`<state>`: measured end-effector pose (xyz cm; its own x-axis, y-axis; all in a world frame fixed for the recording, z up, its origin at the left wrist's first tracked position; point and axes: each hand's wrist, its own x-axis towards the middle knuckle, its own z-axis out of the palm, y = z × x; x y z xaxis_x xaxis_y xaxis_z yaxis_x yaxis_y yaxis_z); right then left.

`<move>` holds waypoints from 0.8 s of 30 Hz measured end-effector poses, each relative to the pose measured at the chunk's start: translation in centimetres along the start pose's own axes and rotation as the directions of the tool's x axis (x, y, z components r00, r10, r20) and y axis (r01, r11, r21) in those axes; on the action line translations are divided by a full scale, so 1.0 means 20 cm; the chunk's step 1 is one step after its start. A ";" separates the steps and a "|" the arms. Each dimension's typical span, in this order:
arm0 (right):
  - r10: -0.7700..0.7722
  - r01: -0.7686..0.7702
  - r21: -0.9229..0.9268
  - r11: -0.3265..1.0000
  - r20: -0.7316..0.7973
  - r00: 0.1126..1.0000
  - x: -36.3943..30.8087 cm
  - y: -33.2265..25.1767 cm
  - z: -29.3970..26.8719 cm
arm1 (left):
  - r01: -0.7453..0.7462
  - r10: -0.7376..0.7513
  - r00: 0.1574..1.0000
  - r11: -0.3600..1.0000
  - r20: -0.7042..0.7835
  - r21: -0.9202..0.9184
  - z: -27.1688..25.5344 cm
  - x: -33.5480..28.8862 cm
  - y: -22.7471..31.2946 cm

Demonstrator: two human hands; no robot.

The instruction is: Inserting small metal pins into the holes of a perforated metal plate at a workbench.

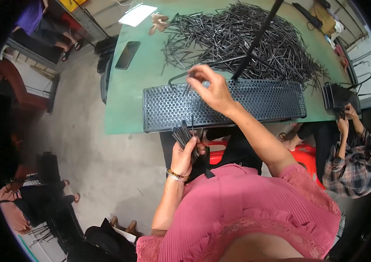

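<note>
My left hand [186,153] is closed round a bundle of thin black sticks [182,134], below the near edge of a black perforated metal rack [255,102]. One stick stands up apart from the bundle. Over the rack's left half is my right hand [211,89], its thumb and fingers pinched together. A short dark stick [188,89] shows at the fingertips, somewhat blurred. The rack lies along the table's near edge, its sheet full of round holes.
Behind the rack, a big heap of black sticks [246,39] covers the green table [126,98]. A phone [127,55], a glove [158,22] and white paper [137,15] lie at the left. A black bar rises behind the rack. At the right, another person's hands [346,118] work at a dark rack.
</note>
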<state>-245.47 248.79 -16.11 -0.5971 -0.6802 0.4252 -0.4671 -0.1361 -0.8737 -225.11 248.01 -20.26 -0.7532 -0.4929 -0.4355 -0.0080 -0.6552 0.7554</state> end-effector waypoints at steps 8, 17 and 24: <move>-0.112 0.118 -0.171 0.978 0.048 0.993 0.07 0.10 0.13 | 0.133 -0.134 0.991 0.982 0.001 -0.130 -0.05 0.03 0.01; -0.232 0.241 -0.280 0.929 0.066 0.971 0.07 0.14 0.17 | 0.157 -0.162 0.986 0.978 -0.026 -0.136 -0.07 0.06 0.00; -0.190 0.234 -0.323 0.917 0.163 0.968 0.04 0.18 0.20 | 0.157 -0.158 0.987 0.979 0.004 -0.133 -0.08 0.05 0.00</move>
<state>-245.11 244.87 -19.84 -0.3835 -0.7500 0.5389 -0.7784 -0.0516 -0.6257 -224.75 246.54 -21.54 -0.7452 -0.3811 -0.5473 -0.0384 -0.7948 0.6057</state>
